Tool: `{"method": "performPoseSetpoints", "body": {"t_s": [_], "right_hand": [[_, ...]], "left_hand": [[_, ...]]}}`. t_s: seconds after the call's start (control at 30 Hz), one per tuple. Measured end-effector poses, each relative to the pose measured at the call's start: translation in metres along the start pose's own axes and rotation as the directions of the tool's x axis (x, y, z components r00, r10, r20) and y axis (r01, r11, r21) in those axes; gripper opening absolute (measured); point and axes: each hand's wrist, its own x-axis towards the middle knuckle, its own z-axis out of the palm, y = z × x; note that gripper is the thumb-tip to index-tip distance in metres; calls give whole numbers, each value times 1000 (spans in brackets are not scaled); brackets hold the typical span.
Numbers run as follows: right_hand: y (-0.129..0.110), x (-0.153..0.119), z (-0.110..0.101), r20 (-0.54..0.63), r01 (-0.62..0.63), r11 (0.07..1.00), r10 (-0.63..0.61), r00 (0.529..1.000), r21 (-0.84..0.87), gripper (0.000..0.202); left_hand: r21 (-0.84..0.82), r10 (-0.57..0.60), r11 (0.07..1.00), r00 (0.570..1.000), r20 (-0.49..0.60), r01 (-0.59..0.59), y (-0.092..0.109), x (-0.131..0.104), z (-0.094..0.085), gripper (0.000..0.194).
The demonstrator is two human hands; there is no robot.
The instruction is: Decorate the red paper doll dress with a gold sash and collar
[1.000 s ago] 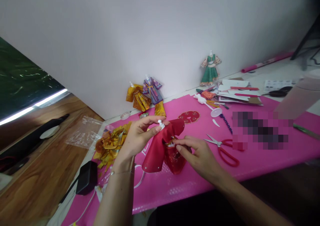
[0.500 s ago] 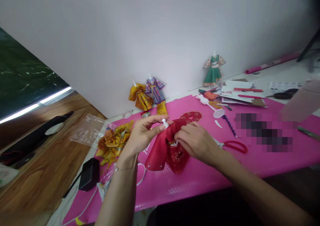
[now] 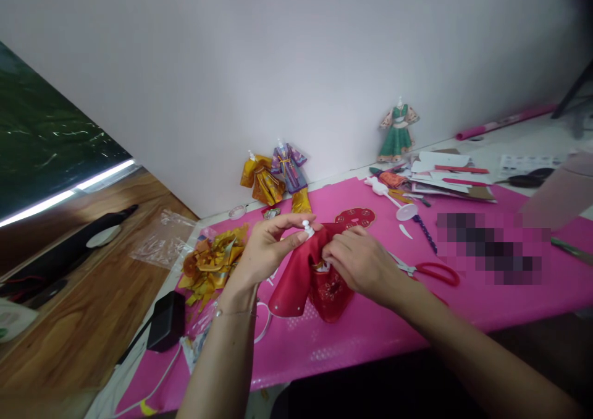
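Observation:
A small doll body in a red garment (image 3: 291,286) is held above the pink-covered table, its white neck piece (image 3: 307,227) sticking out at the top. My left hand (image 3: 266,246) pinches the doll at the neck and shoulder between thumb and fingers. Closed on the other side of the red cloth, my right hand (image 3: 356,255) grips its upper edge; the fingertips are partly hidden. Gold and dark patterning shows on the lower panel. Behind the hands lies a flat red cut-out piece (image 3: 356,217) with gold trim. Red-handled scissors (image 3: 435,272) rest to the right of my right hand.
Gold scraps (image 3: 213,261) are heaped left of my left hand, near a black box (image 3: 167,321). Dressed figures in gold (image 3: 262,181), purple (image 3: 288,165) and green (image 3: 397,138) lean against the white wall (image 3: 296,67). Papers (image 3: 445,169) pile at the back right. A white stand (image 3: 406,212) lies nearby.
The view has shifted very slightly. Both hands keep the same hold on the red garment and doll, with hardly any visible movement.

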Motion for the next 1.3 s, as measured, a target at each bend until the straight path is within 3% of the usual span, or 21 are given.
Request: {"method": "performPoseSetpoints", "body": {"t_s": [0.23, 0.33, 0.4, 0.47, 0.57, 0.63, 0.73, 0.87, 1.0, 1.17, 1.3], "right_hand": [[-5, 3, 1, -25, -11, 999, 12, 1000, 36, 25], [-4, -5, -2, -111, -82, 980, 103, 988, 182, 21], [0, -17, -1, -157, -233, 917, 295, 942, 323, 16], [6, -34, 5, -116, -419, 813, 500, 858, 405, 15], [11, -59, 17, 22, -568, 719, 612, 790, 399, 16], [9, -70, 24, 69, -581, 718, 605, 793, 383, 18], [-3, -75, 30, 40, -532, 763, 558, 829, 366, 23], [-20, -72, 37, -11, -430, 826, 465, 885, 364, 46], [-28, -74, 47, 12, -434, 815, 466, 885, 384, 64], [-30, -78, 53, 37, -443, 812, 466, 884, 380, 56], [-25, -84, 53, -9, -460, 809, 497, 868, 367, 55]], "left_hand": [[6, -43, 999, 998, -42, 43, 1, -1, 1, 26], [27, -31, 999, 999, -34, 32, 2, -1, 1, 25], [43, -17, 999, 999, -32, 18, 2, -2, 0, 25], [57, -9, 998, 999, -38, 11, 2, -2, -1, 24], [54, -10, 998, 999, -40, 12, -1, -2, -3, 24], [40, -5, 999, 999, -43, 6, -3, -2, -3, 23], [33, -5, 999, 998, -57, 7, -4, -1, -2, 23], [75, 6, 997, 997, -74, 0, -1, -2, -2, 22], [101, 48, 994, 996, -73, -40, 2, -1, -1, 18], [108, 38, 994, 996, -77, -29, 0, -1, 0, 21], [102, 36, 994, 996, -80, -28, 1, -1, 0, 20]]}}
